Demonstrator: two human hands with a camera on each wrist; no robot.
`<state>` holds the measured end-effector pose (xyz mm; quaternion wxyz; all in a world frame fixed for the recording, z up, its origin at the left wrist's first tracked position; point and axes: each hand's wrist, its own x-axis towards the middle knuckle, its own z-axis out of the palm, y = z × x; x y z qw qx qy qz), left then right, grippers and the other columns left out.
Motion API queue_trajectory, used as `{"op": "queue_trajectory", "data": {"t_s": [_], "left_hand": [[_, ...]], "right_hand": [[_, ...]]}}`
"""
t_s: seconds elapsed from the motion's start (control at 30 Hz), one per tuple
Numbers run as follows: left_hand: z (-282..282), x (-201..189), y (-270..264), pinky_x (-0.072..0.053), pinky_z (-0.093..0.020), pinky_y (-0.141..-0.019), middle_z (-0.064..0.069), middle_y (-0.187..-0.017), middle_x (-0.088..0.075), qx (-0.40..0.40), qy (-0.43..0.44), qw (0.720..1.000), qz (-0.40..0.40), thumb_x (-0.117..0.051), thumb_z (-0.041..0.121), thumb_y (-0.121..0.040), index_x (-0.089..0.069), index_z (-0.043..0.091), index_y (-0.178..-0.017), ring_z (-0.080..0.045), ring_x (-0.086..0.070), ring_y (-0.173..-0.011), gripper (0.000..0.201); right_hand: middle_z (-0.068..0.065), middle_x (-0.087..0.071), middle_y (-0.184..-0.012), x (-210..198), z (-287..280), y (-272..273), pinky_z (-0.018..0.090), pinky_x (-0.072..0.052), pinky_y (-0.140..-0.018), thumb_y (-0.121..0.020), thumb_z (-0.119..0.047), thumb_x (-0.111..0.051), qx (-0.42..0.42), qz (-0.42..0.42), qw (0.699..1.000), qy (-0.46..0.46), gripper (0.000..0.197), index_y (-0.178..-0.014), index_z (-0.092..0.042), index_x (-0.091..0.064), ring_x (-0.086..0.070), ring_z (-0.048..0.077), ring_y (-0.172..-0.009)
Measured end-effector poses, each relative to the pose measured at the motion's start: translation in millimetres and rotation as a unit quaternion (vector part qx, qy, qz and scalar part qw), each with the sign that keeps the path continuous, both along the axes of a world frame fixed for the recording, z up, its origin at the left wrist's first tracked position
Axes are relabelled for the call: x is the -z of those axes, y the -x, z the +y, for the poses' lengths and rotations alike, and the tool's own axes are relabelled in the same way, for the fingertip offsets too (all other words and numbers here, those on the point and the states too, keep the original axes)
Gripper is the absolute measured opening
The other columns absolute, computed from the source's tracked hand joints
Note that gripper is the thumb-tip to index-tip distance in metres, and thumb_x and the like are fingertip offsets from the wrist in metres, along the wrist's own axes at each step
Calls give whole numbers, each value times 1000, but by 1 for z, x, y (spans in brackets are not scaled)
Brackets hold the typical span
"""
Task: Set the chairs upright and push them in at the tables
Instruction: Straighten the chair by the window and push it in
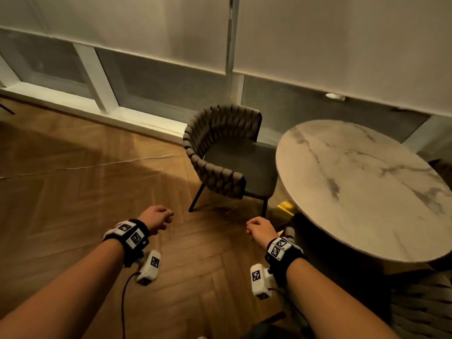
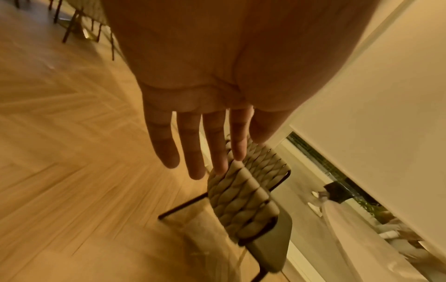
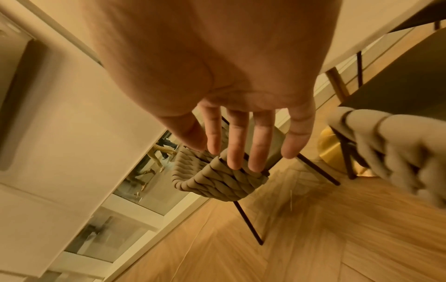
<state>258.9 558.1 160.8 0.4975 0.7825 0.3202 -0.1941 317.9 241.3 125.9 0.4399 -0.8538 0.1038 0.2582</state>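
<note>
While both hands hang over the floor in the lower half of the head view, the chair (image 1: 227,152) stands upright above them at frame centre, its seat facing right toward the round table (image 1: 362,192) and its front edge just at the tabletop rim. Its woven back curves across its left side, from top to bottom, so a push would run rightward. The left hand (image 1: 156,219) and right hand (image 1: 260,230) are both apart from the chair and grasp nothing; both wrist views show the fingers (image 2: 193,150) straight and relaxed, the right fingers (image 3: 260,141) likewise. The right hand lies nearer the seat and table, the left nearer the back's lower end. A second chair (image 1: 425,307) is cut off at lower right; whether it is pushed in cannot be told. Both wrist views are motion-blurred.
</note>
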Motion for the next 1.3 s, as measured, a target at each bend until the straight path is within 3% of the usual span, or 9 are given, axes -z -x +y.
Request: {"op": "queue_trajectory", "data": {"t_s": [0.07,0.2,0.5,0.67,0.83,0.93,1.07,1.2,1.3], "left_hand": [[20,-17,-38,-35,-27,-54,-12,-107,-67,16,-11,1000,-21,-49,29,-99,-64,7,-114,-24,-58,-76,31],[48,-39,-123,-40,-29,-62,-11,-112,-68,38,-44,997,-46,-48,32,-99,-63,12,-117,-26,-62,-87,31],[48,6,-312,-45,-28,-55,-13,-109,-69,133,-146,980,-31,-51,31,-97,-65,9,-116,-26,-64,-88,32],[20,93,-393,-46,-36,-95,-9,-132,-60,234,-213,946,62,-50,38,-95,-59,18,-128,-31,-56,-118,40],[18,125,-388,-24,-53,-114,-9,-161,-17,337,-358,866,89,-54,68,-79,-39,36,-142,-37,-6,-148,73],[17,147,-361,-19,-55,-117,-12,-164,-1,369,-370,847,96,-50,65,-84,-30,42,-144,-36,6,-150,67],[19,174,-376,-13,-52,-120,-21,-161,18,388,-366,839,106,-30,47,-100,-9,47,-151,-40,13,-149,56],[15,177,-383,-7,-54,-121,-23,-158,26,377,-329,859,109,-23,42,-103,-12,46,-151,-43,20,-146,50],[17,178,-392,-10,-59,-118,-18,-159,28,359,-315,872,112,-25,41,-103,-16,48,-149,-39,21,-147,48]], "right_hand": [[-1,-68,-75,-3,18,-29,35,-52,-68,-90,-15,-59,-12,-3,1000,13,21,-75,-27,-63,-63,20,-72],[8,-75,-95,2,46,-107,44,-57,-91,-86,-21,-61,-38,-19,998,45,14,-74,-26,-66,-70,33,-96],[10,-66,-124,53,78,-276,35,-52,-90,-97,-29,-52,-112,-4,986,127,28,-122,-22,-62,-63,30,-104],[18,-34,-154,123,89,-331,49,-38,-114,-99,-43,-47,-214,89,950,208,56,-152,-30,-33,-39,45,-135],[15,-3,-165,139,109,-331,56,-28,-118,-97,-61,-41,-283,142,917,241,73,-159,-35,-11,-19,48,-146],[19,-8,-161,149,112,-322,55,-34,-115,-104,-40,-36,-285,147,916,242,53,-155,-31,-24,-27,50,-138],[25,-16,-157,156,113,-349,51,-36,-114,-107,-22,-37,-258,174,926,212,44,-150,-20,-33,-37,53,-134],[26,-18,-160,148,115,-367,49,-30,-117,-104,-24,-47,-271,210,914,216,57,-156,-18,-26,-29,46,-144],[26,-34,-150,149,119,-385,47,-40,-110,-104,-33,-45,-284,227,903,228,48,-148,-17,-35,-45,44,-133]]}}
